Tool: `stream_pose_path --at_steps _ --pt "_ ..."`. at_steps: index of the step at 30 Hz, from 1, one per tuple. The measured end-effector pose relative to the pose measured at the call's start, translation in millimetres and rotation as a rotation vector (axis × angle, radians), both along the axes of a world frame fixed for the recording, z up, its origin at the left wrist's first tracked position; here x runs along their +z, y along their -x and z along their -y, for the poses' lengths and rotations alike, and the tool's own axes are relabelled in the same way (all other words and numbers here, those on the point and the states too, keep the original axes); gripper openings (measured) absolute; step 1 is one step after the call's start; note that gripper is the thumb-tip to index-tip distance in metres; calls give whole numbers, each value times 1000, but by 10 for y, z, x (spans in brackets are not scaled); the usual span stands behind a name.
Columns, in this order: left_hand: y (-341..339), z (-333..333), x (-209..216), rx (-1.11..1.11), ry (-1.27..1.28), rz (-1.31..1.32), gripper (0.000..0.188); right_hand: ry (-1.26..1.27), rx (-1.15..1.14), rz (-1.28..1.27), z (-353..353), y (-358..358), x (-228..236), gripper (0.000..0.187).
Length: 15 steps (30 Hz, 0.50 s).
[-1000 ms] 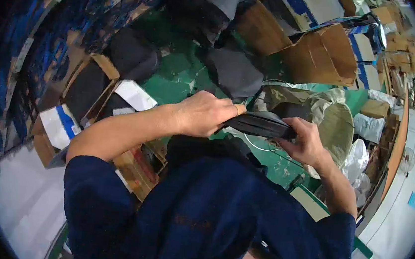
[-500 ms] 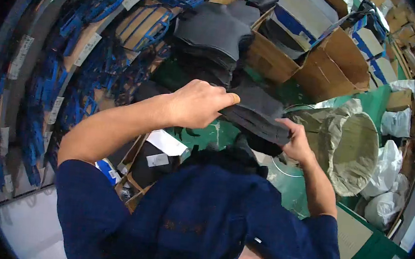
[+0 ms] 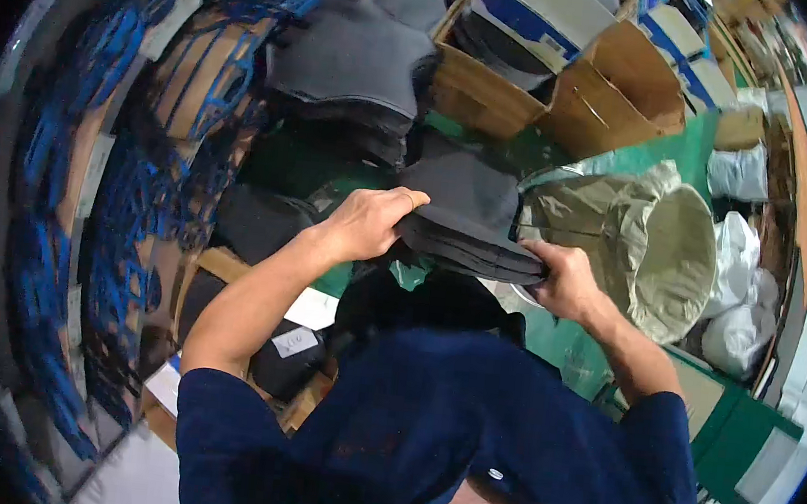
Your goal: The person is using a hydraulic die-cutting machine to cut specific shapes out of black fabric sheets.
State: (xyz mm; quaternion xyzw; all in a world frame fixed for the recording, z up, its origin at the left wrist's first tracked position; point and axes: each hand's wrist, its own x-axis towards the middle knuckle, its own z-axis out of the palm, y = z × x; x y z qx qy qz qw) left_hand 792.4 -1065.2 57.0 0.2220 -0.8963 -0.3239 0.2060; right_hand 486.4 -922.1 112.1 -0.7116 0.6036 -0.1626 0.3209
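Both my hands grip a stack of dark grey, fabric-like sheets (image 3: 466, 192) in front of my body. My left hand (image 3: 374, 224) is closed on its left edge, thumb on top. My right hand (image 3: 564, 281) pinches the near right corner, where several layers show along the edge. What lies under the stack is hidden. Just beyond my left hand rises a taller pile of grey shaped sheets (image 3: 345, 57), apart from the stack I hold.
Blue straps (image 3: 119, 225) hang along shelving at the left. Open cardboard boxes (image 3: 613, 92) stand at the far right of the pile. A khaki cloth-lined round container (image 3: 632, 245) is to the right, beside white plastic bags (image 3: 740, 304). A box with dark pieces (image 3: 286, 362) sits low left.
The surroundings have shifted left in view. The held stack is turned so that more of its top face shows, and both hands still grip it.
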Motion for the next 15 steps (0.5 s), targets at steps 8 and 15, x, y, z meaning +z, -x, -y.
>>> stream_pose_path --at_steps 8,15 --pt "731 873 -676 -324 89 121 46 49 -575 53 -156 -205 -1001 54" --pt "1202 1204 -1590 -551 151 189 47 31 -857 151 -231 -364 -1974 51"
